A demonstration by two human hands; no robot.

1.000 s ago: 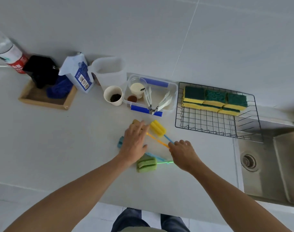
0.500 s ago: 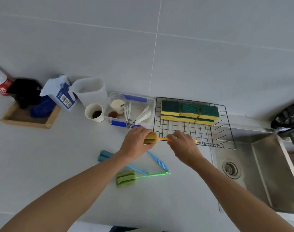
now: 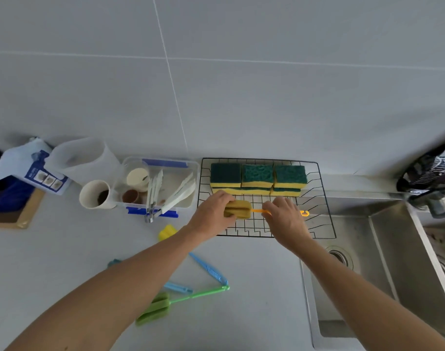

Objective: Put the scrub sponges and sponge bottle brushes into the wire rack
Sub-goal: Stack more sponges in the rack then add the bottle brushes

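Note:
A black wire rack stands at the back of the counter beside the sink, with several green-and-yellow scrub sponges stacked along its far side. My left hand grips the sponge head of an orange bottle brush, and my right hand holds its orange handle; the brush hangs level over the rack's front half. On the counter lie a green brush, a yellow-headed brush with a blue handle and a blue brush, partly hidden by my left arm.
A clear plastic box with tongs and small cups sits left of the rack, beside a paper cup, a jug and a pouch. A steel sink lies to the right, with a tap above it.
Both hands lifted the orange brush off the counter and carried it right and back, over the rack. The other brushes stayed where they lay.

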